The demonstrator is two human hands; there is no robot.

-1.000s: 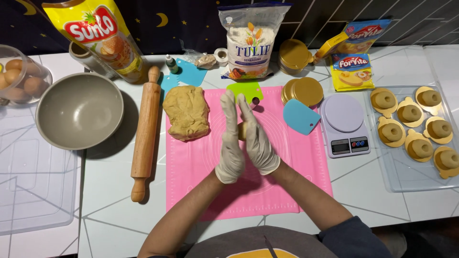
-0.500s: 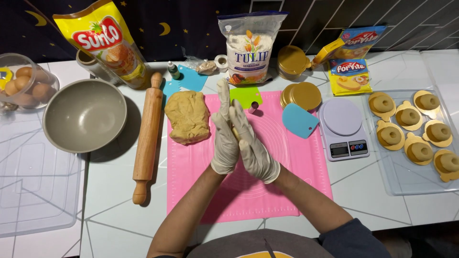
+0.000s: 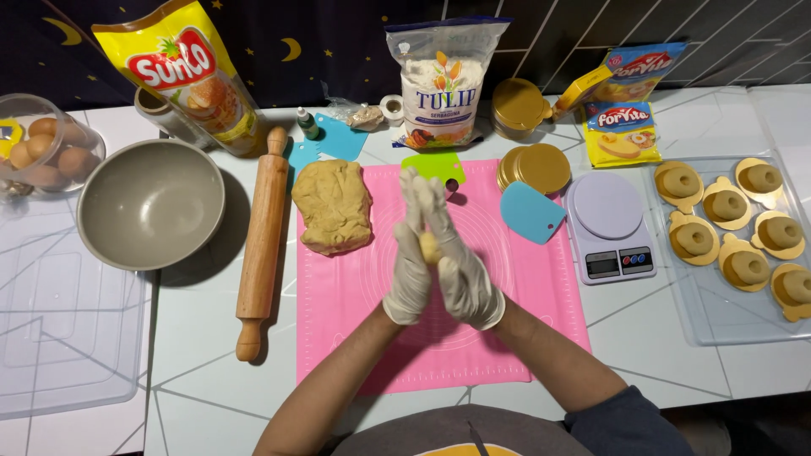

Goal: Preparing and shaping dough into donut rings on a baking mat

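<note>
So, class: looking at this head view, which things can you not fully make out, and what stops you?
- Dough piece: mostly hidden between the gloved left hand and right hand.
- Egg container: cut off by the left edge.
- Scale display: too small to read.
- Green scraper: partly behind the fingertips.

Pink mat (image 3: 355,329); tan dough lump (image 3: 333,205); grey bowl (image 3: 150,203); white-gloved hands (image 3: 435,266).

Dough ball (image 3: 430,247) between gloved palms

At the table's far edge: a yellow oil pouch (image 3: 190,72) far left, a white flour bag (image 3: 441,80) centre, 2 yellow packets (image 3: 621,133) right. The scale's small screen (image 3: 601,264) sits grey.
</note>
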